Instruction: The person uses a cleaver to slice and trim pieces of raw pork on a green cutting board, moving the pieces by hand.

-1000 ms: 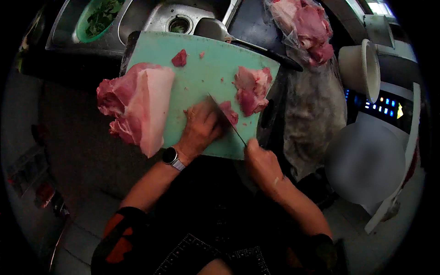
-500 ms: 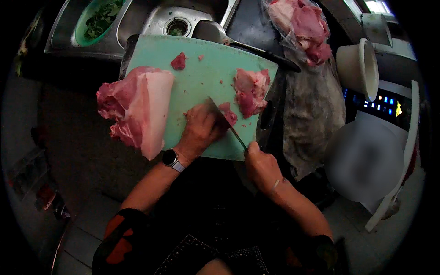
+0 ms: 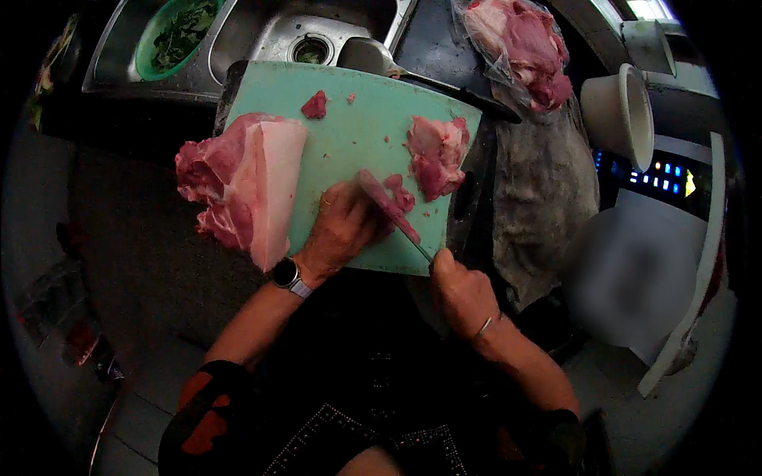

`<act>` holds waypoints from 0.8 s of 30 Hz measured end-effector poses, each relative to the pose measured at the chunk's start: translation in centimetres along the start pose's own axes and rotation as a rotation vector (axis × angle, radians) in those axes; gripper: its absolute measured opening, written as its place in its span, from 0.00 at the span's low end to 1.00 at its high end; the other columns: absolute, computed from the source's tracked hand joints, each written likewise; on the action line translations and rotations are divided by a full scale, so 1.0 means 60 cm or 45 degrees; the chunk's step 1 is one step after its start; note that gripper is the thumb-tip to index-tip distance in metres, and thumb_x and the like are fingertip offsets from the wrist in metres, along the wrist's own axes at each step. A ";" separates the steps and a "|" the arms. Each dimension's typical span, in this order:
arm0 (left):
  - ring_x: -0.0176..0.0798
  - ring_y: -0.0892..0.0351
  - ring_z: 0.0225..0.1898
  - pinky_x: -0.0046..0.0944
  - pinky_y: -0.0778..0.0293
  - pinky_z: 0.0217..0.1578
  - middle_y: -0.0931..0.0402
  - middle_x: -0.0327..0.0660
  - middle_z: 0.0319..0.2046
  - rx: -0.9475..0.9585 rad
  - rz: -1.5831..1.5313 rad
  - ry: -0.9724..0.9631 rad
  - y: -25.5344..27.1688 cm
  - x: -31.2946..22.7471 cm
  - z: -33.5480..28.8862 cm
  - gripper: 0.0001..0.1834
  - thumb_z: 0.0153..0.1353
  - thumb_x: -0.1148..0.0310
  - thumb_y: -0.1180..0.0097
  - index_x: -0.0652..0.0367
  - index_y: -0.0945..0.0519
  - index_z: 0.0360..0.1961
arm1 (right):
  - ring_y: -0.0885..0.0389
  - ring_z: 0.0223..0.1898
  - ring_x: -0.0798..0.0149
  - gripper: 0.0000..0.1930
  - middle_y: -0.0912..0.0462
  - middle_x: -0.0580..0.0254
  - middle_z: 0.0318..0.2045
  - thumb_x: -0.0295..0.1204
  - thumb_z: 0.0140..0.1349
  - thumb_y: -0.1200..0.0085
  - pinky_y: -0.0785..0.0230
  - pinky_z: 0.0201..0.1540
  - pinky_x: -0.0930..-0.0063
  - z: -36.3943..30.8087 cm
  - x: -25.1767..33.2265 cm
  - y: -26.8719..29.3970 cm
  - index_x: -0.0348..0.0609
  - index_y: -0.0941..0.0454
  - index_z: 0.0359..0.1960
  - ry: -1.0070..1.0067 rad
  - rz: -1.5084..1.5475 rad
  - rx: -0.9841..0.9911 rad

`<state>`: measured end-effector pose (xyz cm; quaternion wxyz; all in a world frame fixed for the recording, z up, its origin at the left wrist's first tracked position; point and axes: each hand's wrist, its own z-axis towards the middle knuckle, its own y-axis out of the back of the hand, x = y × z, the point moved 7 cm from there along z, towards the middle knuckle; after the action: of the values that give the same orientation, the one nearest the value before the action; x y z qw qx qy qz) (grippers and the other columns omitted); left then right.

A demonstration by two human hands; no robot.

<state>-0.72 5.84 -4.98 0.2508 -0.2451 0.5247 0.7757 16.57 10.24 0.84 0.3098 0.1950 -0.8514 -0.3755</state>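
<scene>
My right hand (image 3: 463, 292) is closed round the handle of a knife (image 3: 422, 250), whose blade slants up and left across the green cutting board (image 3: 341, 143). A pink strip of meat (image 3: 379, 197) lies along the blade. Beside the knife, my left hand (image 3: 340, 226) has its fingers curled and pressed on a piece of raw meat (image 3: 381, 228), mostly hidden beneath them. Small cut pieces (image 3: 401, 194) sit just right of the blade. On the board's left rests a large slab of raw meat with pale skin (image 3: 274, 178), overhanging the edge. A fatty chunk (image 3: 436, 159) lies at the right.
Beyond the board are a steel sink (image 3: 262, 36), a green bowl of leaves (image 3: 143, 55) and a spatula with a dark handle (image 3: 452, 86). Bagged meat (image 3: 528, 51), a grey cloth (image 3: 540, 190) and a white tub (image 3: 623, 119) stand at the right. A small red scrap (image 3: 315, 105) is on the board.
A strip of meat now shows along the knife blade, which was bare before. The right hand and knife have shifted slightly right and nearer; the left hand stays almost in place.
</scene>
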 end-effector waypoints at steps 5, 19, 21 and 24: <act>0.59 0.33 0.59 0.53 0.36 0.60 0.32 0.53 0.58 0.017 -0.001 -0.031 -0.007 -0.006 0.008 0.27 0.51 0.75 0.39 0.63 0.25 0.55 | 0.19 0.30 0.36 0.06 0.20 0.42 0.29 0.21 0.60 0.56 0.27 0.33 0.44 0.030 0.012 -0.013 0.38 0.38 0.38 0.043 0.066 -0.084; 0.59 0.31 0.56 0.54 0.35 0.57 0.28 0.53 0.53 0.023 -0.030 -0.034 -0.021 0.012 -0.006 0.24 0.50 0.74 0.40 0.64 0.24 0.51 | 0.18 0.32 0.37 0.07 0.18 0.38 0.30 0.21 0.61 0.59 0.26 0.35 0.45 0.076 0.012 -0.013 0.37 0.38 0.41 0.040 -0.039 -0.042; 0.58 0.30 0.57 0.54 0.35 0.57 0.27 0.52 0.52 -0.036 -0.037 -0.013 -0.031 0.017 -0.010 0.23 0.50 0.73 0.40 0.63 0.23 0.50 | 0.18 0.32 0.36 0.08 0.18 0.37 0.30 0.21 0.60 0.59 0.26 0.35 0.45 0.114 0.029 -0.007 0.37 0.38 0.41 0.073 -0.077 -0.106; 0.58 0.31 0.57 0.54 0.34 0.57 0.28 0.52 0.52 0.063 -0.088 0.041 -0.028 0.009 0.001 0.22 0.51 0.74 0.40 0.62 0.23 0.49 | 0.18 0.32 0.35 0.08 0.18 0.37 0.30 0.22 0.61 0.58 0.27 0.35 0.43 0.160 0.051 0.009 0.37 0.38 0.42 0.050 -0.043 -0.120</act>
<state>-0.07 6.48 -6.46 0.2751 -0.2691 0.5389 0.7493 7.79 13.86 -2.64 0.3289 0.2018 -0.8232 -0.4164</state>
